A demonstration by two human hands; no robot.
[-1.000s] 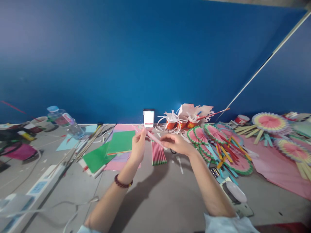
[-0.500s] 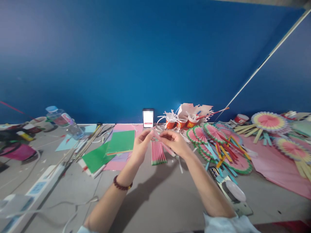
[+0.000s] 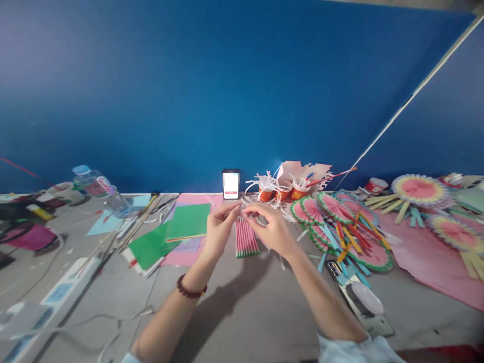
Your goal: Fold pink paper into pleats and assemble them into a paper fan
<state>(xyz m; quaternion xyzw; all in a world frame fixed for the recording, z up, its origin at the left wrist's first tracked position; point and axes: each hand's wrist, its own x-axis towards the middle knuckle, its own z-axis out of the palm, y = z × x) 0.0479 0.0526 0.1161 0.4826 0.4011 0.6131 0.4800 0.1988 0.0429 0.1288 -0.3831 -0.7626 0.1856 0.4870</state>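
Observation:
My left hand [image 3: 220, 229] is raised above the table, thumb and forefinger pinched together. Facing it, my right hand [image 3: 270, 224] pinches too, and the fingertips of both nearly meet. Something small and pale shows between the tips, too blurred to name. Beneath and between the hands lies a pleated piece of pink paper [image 3: 247, 239] with green ends, flat on the table. A thin pale strip [image 3: 282, 262] lies just right of it, partly hidden by my right hand.
A lit phone [image 3: 231, 184] leans on the blue wall. Green paper sheets [image 3: 188, 221] lie left. Red paper cups [image 3: 298, 189] stand behind. Paper rosettes [image 3: 372, 249] and another phone [image 3: 359, 297] are right. A bottle [image 3: 100, 187] and a power strip [image 3: 62, 290] are far left.
A thin translucent pinkish strip that ran between my hands and below the right one no longer shows clearly. My right fingertips have come closer to the left ones.

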